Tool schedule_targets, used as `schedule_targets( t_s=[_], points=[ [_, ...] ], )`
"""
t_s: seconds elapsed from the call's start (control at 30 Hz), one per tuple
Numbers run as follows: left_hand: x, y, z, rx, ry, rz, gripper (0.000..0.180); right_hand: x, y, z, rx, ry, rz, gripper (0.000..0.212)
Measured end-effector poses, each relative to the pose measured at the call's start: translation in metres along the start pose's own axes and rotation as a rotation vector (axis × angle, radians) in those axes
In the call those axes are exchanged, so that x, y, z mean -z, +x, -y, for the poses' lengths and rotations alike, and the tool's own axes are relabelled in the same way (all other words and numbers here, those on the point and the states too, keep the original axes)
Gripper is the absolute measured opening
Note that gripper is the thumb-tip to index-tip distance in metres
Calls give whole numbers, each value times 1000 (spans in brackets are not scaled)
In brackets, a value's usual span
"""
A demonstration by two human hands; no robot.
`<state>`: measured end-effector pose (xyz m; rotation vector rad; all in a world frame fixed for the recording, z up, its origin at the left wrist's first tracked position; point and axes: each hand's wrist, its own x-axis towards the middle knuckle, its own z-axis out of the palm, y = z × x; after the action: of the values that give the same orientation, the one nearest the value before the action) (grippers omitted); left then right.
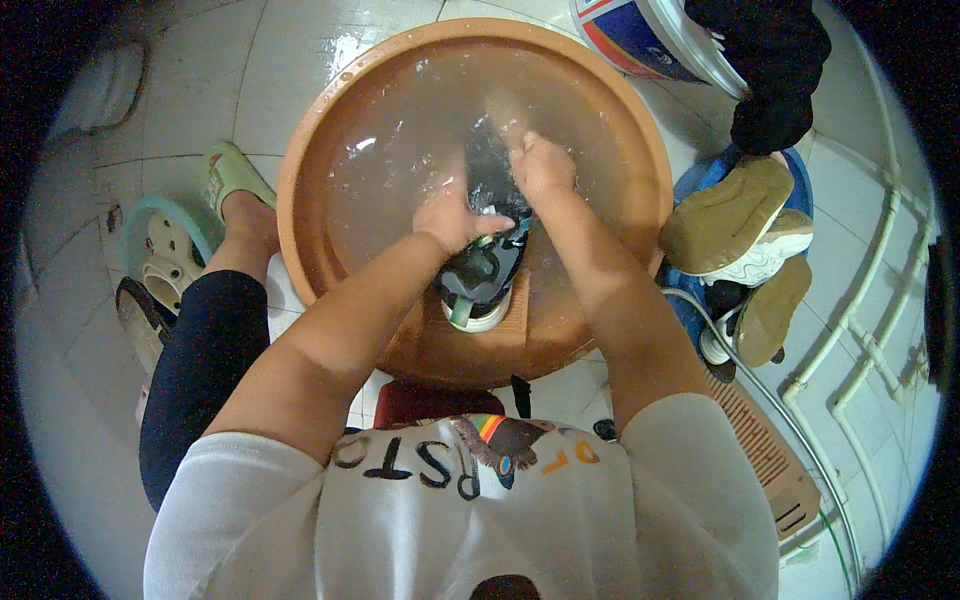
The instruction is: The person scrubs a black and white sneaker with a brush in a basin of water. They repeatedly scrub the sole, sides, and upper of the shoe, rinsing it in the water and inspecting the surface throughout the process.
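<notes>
A dark sneaker (484, 270) with a pale sole edge and a green heel tab lies in cloudy water in a large orange-brown basin (300, 250). Its toe end is partly under water and points away from me. My left hand (450, 215) grips the shoe's left side, thumb across the opening, other fingers hidden below the surface. On the far right side of the shoe, my right hand (543, 165) is closed in a fist. Whatever it may hold is hidden by the fingers and water. A blurred pale streak shows just beyond it.
At right, a blue tub (685, 305) holds several shoes (728, 215), soles up. Behind it stands a white-and-blue bucket (640, 40) with dark cloth (775, 60) over its rim. A grey hose (740, 350) crosses a brown slotted board (765, 450). Clogs (168, 260) sit at left.
</notes>
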<state>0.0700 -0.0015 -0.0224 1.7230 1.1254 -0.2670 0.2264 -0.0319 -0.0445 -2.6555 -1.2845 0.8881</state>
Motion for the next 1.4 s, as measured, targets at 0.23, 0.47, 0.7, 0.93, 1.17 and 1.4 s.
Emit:
schedule_targets(
  t_s=[0.23,0.47,0.7,0.93,1.17,1.4],
  points=[
    [-9,3,13,-11,-26,-78,105,14,-99,-45,243,254,67,40],
    [-7,1,3,5,-185,-78,98,11,-26,-1,-34,43,180,36],
    [-19,11,34,-45,-33,-247,63,-36,-44,-75,-237,203,-15,36],
    [-6,7,31,2,-47,-135,63,-4,-48,-30,117,547,-171,36],
    [-30,13,29,24,10,-261,58,33,-134,-46,346,248,115,44],
    [-9,10,4,78,79,8,56,8,-25,-10,139,-97,44,32]
  ],
)
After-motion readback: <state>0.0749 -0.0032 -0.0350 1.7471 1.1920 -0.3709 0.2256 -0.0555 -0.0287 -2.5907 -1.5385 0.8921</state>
